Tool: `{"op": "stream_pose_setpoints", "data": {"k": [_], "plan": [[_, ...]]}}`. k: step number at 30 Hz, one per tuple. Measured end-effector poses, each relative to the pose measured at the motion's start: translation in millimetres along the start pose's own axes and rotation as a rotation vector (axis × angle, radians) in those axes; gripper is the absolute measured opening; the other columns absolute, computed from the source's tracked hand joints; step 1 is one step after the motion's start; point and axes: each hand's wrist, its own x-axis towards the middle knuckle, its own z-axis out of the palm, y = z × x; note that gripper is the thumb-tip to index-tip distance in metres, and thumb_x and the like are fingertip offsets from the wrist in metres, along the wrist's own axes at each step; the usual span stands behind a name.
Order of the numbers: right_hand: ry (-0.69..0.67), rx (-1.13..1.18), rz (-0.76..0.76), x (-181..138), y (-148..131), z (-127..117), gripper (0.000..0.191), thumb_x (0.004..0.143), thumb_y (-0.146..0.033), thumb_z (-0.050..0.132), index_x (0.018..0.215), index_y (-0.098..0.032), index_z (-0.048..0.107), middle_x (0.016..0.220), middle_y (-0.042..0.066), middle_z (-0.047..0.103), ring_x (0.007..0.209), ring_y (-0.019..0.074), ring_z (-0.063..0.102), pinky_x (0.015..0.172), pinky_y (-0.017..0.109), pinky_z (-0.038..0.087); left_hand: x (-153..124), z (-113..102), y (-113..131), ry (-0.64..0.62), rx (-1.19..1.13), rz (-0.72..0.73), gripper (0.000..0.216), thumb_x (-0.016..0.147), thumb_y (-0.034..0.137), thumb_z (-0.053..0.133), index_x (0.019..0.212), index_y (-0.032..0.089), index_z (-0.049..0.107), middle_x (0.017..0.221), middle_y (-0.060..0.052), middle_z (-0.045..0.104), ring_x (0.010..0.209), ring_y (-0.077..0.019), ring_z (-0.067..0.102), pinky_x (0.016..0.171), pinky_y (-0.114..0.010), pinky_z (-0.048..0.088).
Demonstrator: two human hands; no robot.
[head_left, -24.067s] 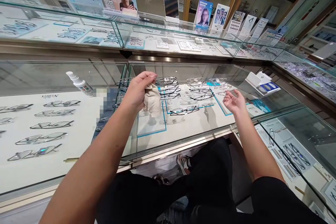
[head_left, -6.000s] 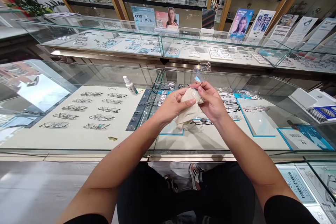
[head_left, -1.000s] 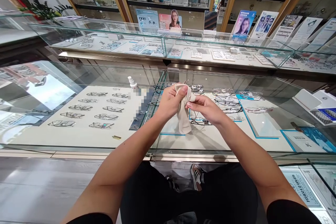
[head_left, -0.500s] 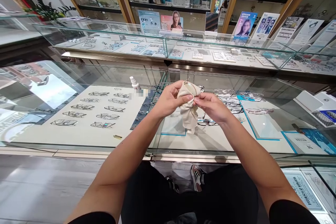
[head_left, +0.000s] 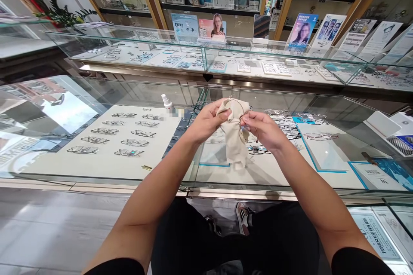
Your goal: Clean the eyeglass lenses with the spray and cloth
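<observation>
One beige fabric cloth (head_left: 237,148) pinched in the left grip (head_left: 209,122), round thin-rimmed brown eyeglasses (head_left: 244,134) held against it by the right grip (head_left: 263,128), clear glass-topped surface (head_left: 109,167) below

2 black sleeves (head_left: 356,260), both short, sit well back from the fingers (head_left: 256,121), with bare forearms (head_left: 163,195) between. Plain black trousers (head_left: 280,232) show below the fingers. Lower than the fingers too are 2 shoes (head_left: 242,218): 1 striped light and dark, 1 mostly shadowed.
</observation>
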Motion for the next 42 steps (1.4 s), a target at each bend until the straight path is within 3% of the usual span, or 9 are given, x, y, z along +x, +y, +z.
{"op": "stream_pose_setpoints", "data": {"k": [2,5,11,15,20,30,33,37,42], "plan": [[0.0,0.024,-0.008,0.8,1.0,0.4,0.043,0.069,-0.058,0.099,0.077,-0.02,0.079,0.083,0.002,0.07,0.078,0.0151,0.056,0.077,0.03,0.045,0.2,2.3,-0.6,0.009,0.001,0.009,0.053,0.075,0.047,0.1,0.11,0.018,0.074,0.087,-0.003,0.077,0.071,-0.0141,0.069,0.065,-0.023,0.053],[-0.042,0.013,-0.02,1.5,8.4,6.1,0.048,0.067,-0.063,0.1,0.078,-0.02,0.08,0.082,0.002,0.071,0.08,0.0162,0.059,0.082,0.031,0.046,-1.7,11.7,-5.5,0.078,0.071,0.054,0.051,0.071,0.051,0.102,0.096,0.018,0.07,0.078,0.0,0.074,0.063,-0.0128,0.066,0.059,-0.022,0.05],[-0.104,-0.06,-0.002,2.6,17.9,15.9,0.052,0.07,-0.069,0.096,0.08,-0.02,0.079,0.083,0.002,0.072,0.084,0.0182,0.061,0.082,0.032,0.046,-3.0,16.5,-14.5,0.241,0.145,0.102,0.059,0.096,0.073,0.072,0.073,0.019,0.061,0.056,0.002,0.06,0.047,-0.0092,0.051,0.05,-0.023,0.039],[-0.008,-0.01,-0.006,4.2,10.7,7.4,0.052,0.068,-0.068,0.097,0.079,-0.02,0.079,0.083,0.001,0.07,0.077,0.0151,0.056,0.077,0.03,0.044,1.5,2.6,-9.5,0.111,0.06,0.047,0.054,0.09,0.069,0.08,0.086,0.016,0.072,0.073,-0.003,0.071,0.062,-0.0124,0.061,0.059,-0.024,0.047],[0.027,0.019,0.004,4.2,6.9,0.2,0.047,0.07,-0.063,0.097,0.08,-0.02,0.079,0.086,0.003,0.069,0.074,0.0141,0.05,0.07,0.03,0.041,3.0,-0.8,-4.6,0.022,-0.003,0.008,0.054,0.076,0.046,0.1,0.115,0.018,0.076,0.092,-0.003,0.077,0.074,-0.0131,0.067,0.067,-0.022,0.051],[-0.069,-0.043,0.003,0.9,19.9,16.5,0.055,0.071,-0.071,0.094,0.082,-0.02,0.077,0.084,0.001,0.069,0.082,0.0166,0.058,0.081,0.031,0.043,-3.8,15.3,-11.6,0.251,0.129,0.077,0.057,0.09,0.07,0.08,0.073,0.019,0.061,0.058,0.002,0.062,0.048,-0.0102,0.054,0.049,-0.024,0.041],[-0.016,-0.034,-0.012,1.6,15.9,12.9,0.053,0.072,-0.069,0.093,0.08,-0.02,0.076,0.083,0.001,0.068,0.079,0.0156,0.055,0.078,0.031,0.042,-0.7,8.7,-12.9,0.176,0.063,0.055,0.056,0.093,0.072,0.076,0.08,0.018,0.069,0.067,-0.002,0.069,0.059,-0.0135,0.062,0.057,-0.025,0.048],[0.061,0.0,0.006,2.2,8.1,5.8,0.053,0.068,-0.067,0.095,0.08,-0.02,0.075,0.083,0.001,0.066,0.072,0.0135,0.047,0.069,0.029,0.038,2.7,0.5,-11.6,0.068,-0.045,0.001,0.048,0.087,0.059,0.089,0.105,0.016,0.077,0.087,-0.005,0.076,0.074,-0.0148,0.068,0.067,-0.024,0.052],[0.045,0.049,0.001,1.9,11.5,8.2,0.053,0.068,-0.067,0.097,0.079,-0.02,0.074,0.082,0.0,0.064,0.072,0.0131,0.048,0.069,0.029,0.04,1.1,4.6,-11.3,0.091,0.008,0.016,0.056,0.074,0.044,0.101,0.116,0.018,0.075,0.1,-0.005,0.079,0.08,-0.0147,0.07,0.073,-0.023,0.054]]}}
